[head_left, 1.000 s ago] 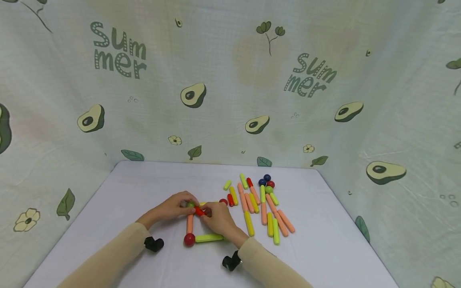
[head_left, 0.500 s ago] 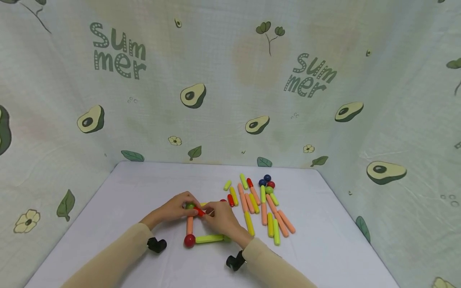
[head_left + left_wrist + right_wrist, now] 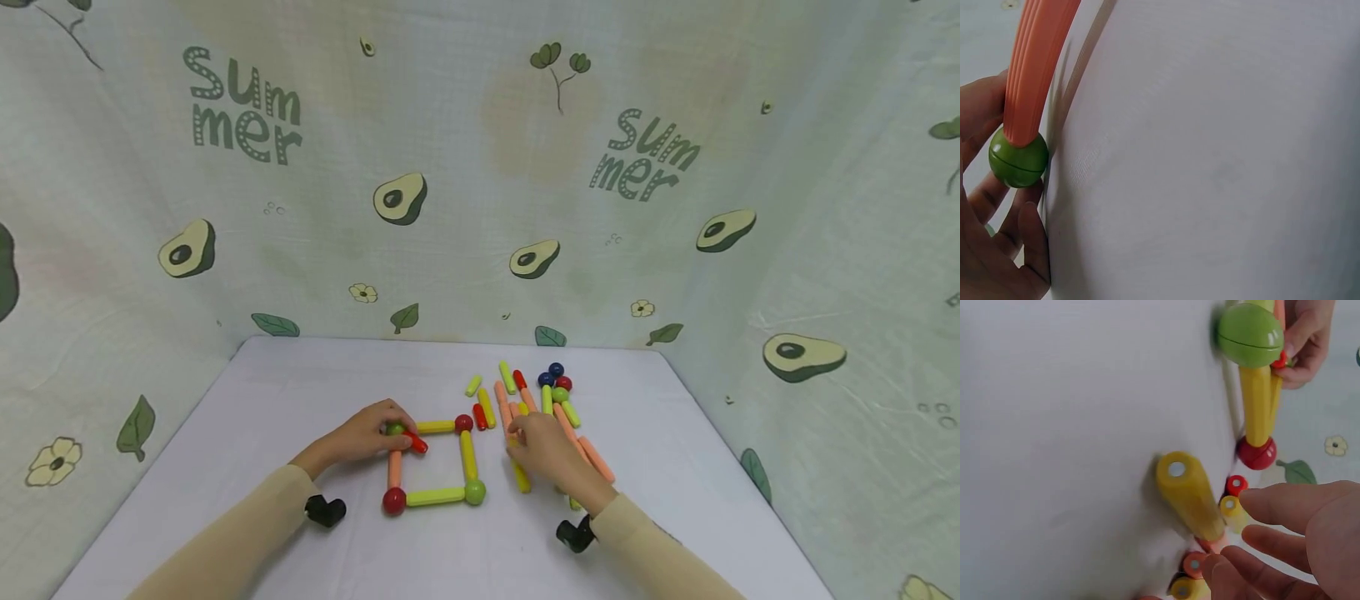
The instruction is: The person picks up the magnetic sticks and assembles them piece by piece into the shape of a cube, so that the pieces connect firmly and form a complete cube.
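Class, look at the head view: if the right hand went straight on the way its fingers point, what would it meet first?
Most likely the leftmost loose peach stick, right by the fingertips of the right hand; its height is unclear, so it might pass above.

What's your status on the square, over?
Left hand holding short red rod by glossy green ball. Right hand over loose coloured rods, contact unclear. Multicoloured rod-and-ball square: left hand partly hides one corner.

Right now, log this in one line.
left hand: holds far-left green ball, red rod alongside; right hand: at loose rods; square frame: on tabletop
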The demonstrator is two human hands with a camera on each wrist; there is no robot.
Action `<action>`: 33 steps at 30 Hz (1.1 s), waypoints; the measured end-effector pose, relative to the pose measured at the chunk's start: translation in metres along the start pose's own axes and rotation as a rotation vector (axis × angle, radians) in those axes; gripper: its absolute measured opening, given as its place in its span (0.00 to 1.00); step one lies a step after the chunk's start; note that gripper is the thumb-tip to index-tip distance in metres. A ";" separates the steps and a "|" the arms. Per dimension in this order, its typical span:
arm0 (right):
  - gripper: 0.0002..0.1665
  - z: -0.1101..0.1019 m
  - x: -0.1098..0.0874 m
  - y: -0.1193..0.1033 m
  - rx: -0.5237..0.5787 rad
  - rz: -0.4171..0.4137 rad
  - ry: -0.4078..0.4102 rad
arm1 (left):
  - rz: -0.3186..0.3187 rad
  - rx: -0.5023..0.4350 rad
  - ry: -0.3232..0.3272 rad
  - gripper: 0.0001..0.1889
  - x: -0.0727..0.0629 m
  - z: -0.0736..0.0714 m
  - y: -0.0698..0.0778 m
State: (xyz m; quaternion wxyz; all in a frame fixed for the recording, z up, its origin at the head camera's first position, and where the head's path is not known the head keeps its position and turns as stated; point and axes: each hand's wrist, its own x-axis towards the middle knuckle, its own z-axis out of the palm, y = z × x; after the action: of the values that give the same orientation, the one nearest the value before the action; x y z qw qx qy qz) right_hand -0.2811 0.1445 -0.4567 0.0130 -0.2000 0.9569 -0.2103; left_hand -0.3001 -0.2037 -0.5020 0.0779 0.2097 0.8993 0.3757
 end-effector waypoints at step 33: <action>0.17 -0.009 -0.009 -0.013 0.092 -0.163 -0.068 | 0.011 -0.009 -0.003 0.06 -0.002 -0.002 -0.001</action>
State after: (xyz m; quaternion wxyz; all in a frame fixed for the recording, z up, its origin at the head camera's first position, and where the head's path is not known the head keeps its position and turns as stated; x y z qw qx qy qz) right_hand -0.2692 0.1404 -0.4435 0.0376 -0.2833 0.9258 -0.2473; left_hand -0.2994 -0.2066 -0.5011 0.0779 0.2150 0.8962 0.3801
